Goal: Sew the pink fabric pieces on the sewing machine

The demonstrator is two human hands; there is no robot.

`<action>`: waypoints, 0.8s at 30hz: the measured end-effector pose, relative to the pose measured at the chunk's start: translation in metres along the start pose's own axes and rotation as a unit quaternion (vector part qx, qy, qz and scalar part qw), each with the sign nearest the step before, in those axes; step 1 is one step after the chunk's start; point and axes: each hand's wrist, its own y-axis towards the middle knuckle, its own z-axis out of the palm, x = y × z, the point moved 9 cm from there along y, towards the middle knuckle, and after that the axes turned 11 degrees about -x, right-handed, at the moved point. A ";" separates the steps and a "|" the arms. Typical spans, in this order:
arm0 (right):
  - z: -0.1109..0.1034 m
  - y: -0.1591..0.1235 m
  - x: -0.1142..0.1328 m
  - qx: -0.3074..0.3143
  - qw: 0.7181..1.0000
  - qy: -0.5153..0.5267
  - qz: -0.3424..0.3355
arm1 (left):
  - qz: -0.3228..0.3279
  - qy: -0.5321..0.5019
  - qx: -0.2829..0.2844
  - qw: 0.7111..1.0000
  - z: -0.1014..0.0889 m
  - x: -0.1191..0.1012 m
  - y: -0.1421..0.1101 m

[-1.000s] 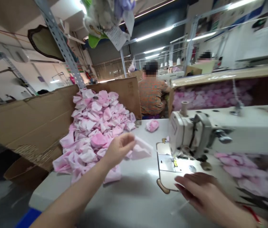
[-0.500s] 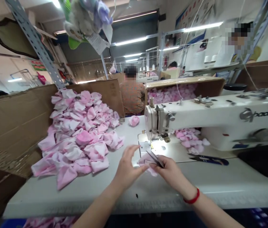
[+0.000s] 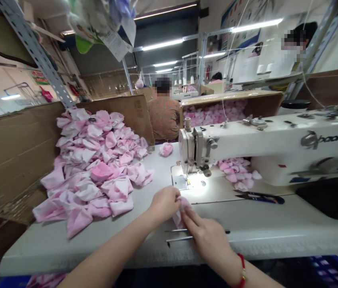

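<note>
At the far left, brown cardboard stands along the table. Against it, on the left of the table, lies a tall heap of pink and white cloth pieces, spilling towards the near edge. A steel post rises behind the heap.

Right of the heap, near the middle, the left hand pinches the upper end of a small pink cloth between thumb and fingers, its grip narrow. The cloth is just on the near side of the needle plate. Farther back, a crumpled pink bundle sits alone on the table, and beyond the table is a person in a patterned top.

The right hand, a red bracelet at its wrist, has its fingers laid on the cloth's right side and holds tweezers under them, the two prongs apart and pointing left.

The sewing machine reaches across the right side, with small pink pieces beneath its arm and a box of more behind. Nearer, snips lie left of a black pad.
</note>
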 end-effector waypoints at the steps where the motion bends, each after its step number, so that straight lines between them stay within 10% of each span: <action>1: 0.008 -0.002 0.003 0.030 0.999 -0.029 -0.005 | 0.008 0.021 0.002 1.000 0.003 -0.005 0.003; 8: 0.024 0.002 -0.017 0.168 0.983 -0.068 0.015 | 0.026 0.129 -0.008 0.991 0.022 -0.020 0.018; 16: 0.023 0.004 -0.036 0.153 0.988 -0.016 0.025 | 0.045 0.127 -0.070 0.988 0.023 -0.013 0.018; 20: 0.027 -0.003 -0.035 0.119 0.992 -0.029 0.033 | 0.036 0.132 -0.115 0.984 -0.005 -0.005 -0.011; 24: 0.030 -0.009 -0.038 0.092 0.995 -0.029 0.030 | -0.085 0.191 -0.215 0.954 -0.063 0.054 -0.055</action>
